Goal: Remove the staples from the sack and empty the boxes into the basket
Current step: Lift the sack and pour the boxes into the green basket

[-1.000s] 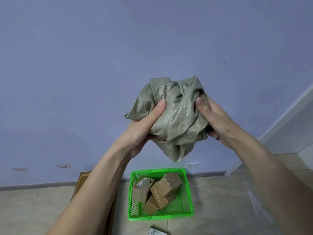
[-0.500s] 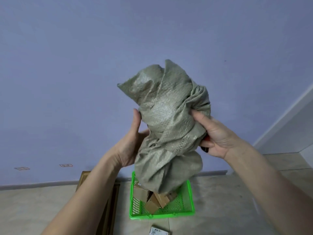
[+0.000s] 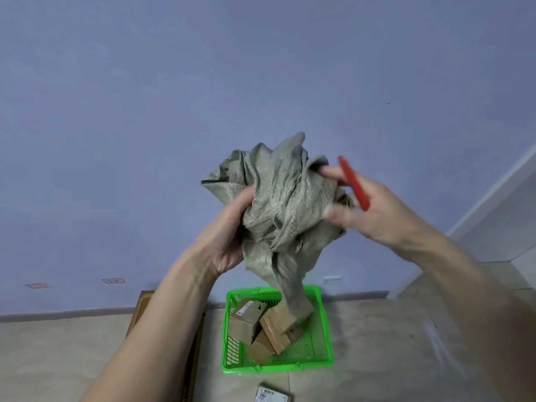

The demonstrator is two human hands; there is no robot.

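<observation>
Sack (image 3: 278, 204) bunched between both grips, left hand (image 3: 229, 233) clamped, right hand (image 3: 374, 210) pinching it and red tool (image 3: 353, 184), tail dangling straight down into basket (image 3: 322, 355).

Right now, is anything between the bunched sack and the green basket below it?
Nothing visible. The sack, held by the left hand and right hand, hangs straight over the green basket; its tail overlaps the boxes inside in this view.

The right hand (image 3: 377, 210) is motion-blurred; the sack (image 3: 284, 204) hides some boxes (image 3: 261, 326); a packet (image 3: 272, 396) is cropped.
</observation>
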